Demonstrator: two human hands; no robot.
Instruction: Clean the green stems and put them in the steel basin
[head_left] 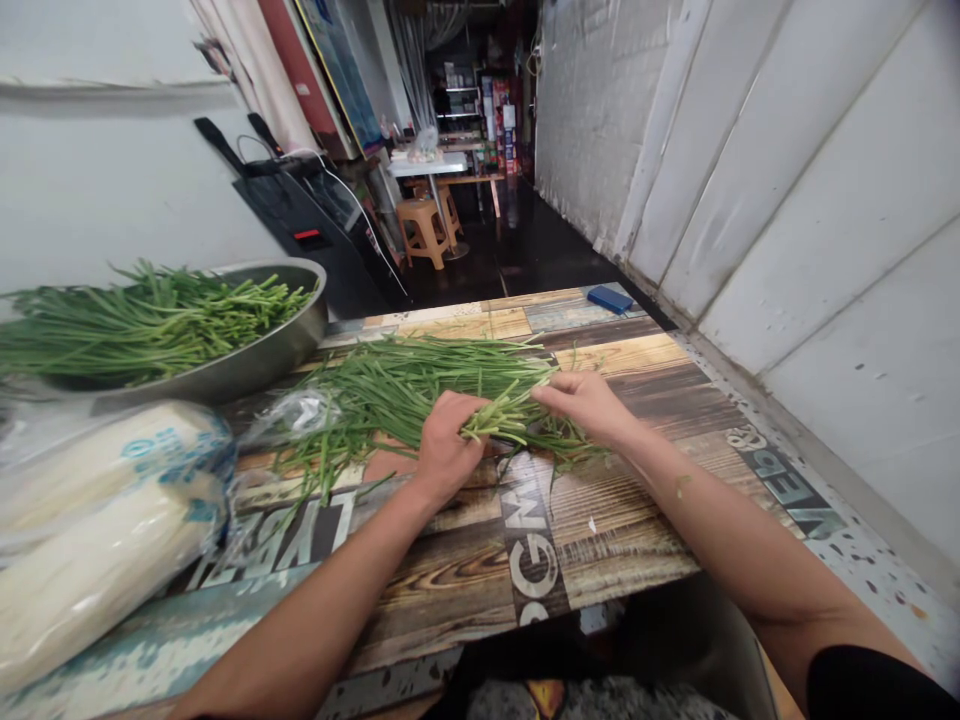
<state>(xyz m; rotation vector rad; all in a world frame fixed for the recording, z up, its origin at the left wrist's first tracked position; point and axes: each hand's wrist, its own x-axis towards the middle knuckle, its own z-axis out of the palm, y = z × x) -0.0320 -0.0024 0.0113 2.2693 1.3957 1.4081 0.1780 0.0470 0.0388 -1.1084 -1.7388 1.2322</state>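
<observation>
A loose pile of long green chive stalks [420,385] lies across the printed wood-pattern table [622,540]. My left hand [444,447] is closed round a small bunch of these stalks near their pale ends. My right hand [581,400] pinches the same bunch from the right side, fingers pressed together on the stalks. Both hands rest just above the table at the near edge of the pile.
A big metal basin [277,345] heaped with more green stalks stands at the back left. Plastic-wrapped white packs [97,520] lie at the left front, with a crumpled clear bag [296,412] beside them. A blue flat object [609,298] sits at the far edge. White wall panels run along the right.
</observation>
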